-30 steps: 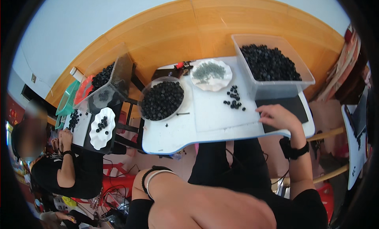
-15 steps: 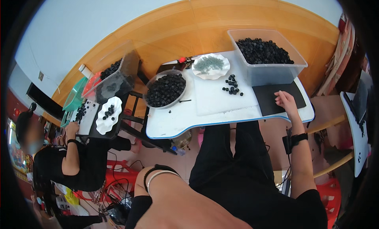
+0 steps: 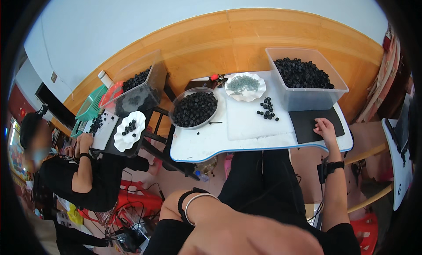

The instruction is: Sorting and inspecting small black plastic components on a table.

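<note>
My right hand [image 3: 324, 129] rests at the black mat [image 3: 303, 131] on the right of the white table, its fingers curled in; whatever they might hold is hidden. My left hand [image 3: 250, 235] is raised very close to the camera, large and blurred at the lower edge, with its back showing and its fingers not readable. Left of the mat, several small black caps [image 3: 267, 110] lie loose on a white board [image 3: 246, 127]. Behind them, a scalloped white plate [image 3: 252, 95] carries a pile of small pale green pieces.
A clear bin [image 3: 307, 104] full of black pieces stands behind the mat. A round clear tub [image 3: 203, 123] of them sits left. At another table, a person [image 3: 66, 180] works by a scalloped plate [image 3: 122, 143] with caps. A red stool [image 3: 140, 198] and cables stand lower left.
My left hand has moved rightward across the lower foreground. My right hand stays curled at the black mat. The whole scene sits lower in the picture, as the view has tilted.
</note>
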`<state>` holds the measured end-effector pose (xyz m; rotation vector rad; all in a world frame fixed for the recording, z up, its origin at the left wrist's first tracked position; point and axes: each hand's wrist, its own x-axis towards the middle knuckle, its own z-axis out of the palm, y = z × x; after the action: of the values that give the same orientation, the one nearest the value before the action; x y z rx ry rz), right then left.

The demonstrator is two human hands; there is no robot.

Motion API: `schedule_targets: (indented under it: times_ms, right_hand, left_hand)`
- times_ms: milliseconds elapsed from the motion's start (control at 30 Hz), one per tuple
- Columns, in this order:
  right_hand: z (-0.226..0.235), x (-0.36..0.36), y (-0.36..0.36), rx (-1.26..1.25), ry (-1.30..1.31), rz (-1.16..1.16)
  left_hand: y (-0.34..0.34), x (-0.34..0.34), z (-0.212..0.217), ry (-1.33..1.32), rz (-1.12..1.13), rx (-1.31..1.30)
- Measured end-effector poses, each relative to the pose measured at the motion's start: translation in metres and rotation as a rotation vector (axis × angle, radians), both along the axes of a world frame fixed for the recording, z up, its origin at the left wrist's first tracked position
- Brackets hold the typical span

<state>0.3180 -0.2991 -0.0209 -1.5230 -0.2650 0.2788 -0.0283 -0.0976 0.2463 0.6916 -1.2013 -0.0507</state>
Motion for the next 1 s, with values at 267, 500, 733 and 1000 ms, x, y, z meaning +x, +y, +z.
schedule_targets:
  times_ms: [267,500,733,1000]
  right_hand:
    - [-0.01,-0.005,0.003,0.009,0.038,0.04]
    - [0.005,-0.007,0.004,-0.013,0.077,0.032]
    - [0.005,-0.007,0.004,-0.011,0.098,0.031]
    - [0.03,-0.012,0.005,-0.031,0.153,0.067]
  left_hand:
    - [0.079,0.024,-0.054,0.482,0.889,0.545]
    - [0.147,0.074,-0.118,0.642,1.373,0.875]
    - [0.171,0.151,-0.154,0.466,1.494,1.192]
    - [0.22,0.266,-0.205,-0.001,1.765,1.599]
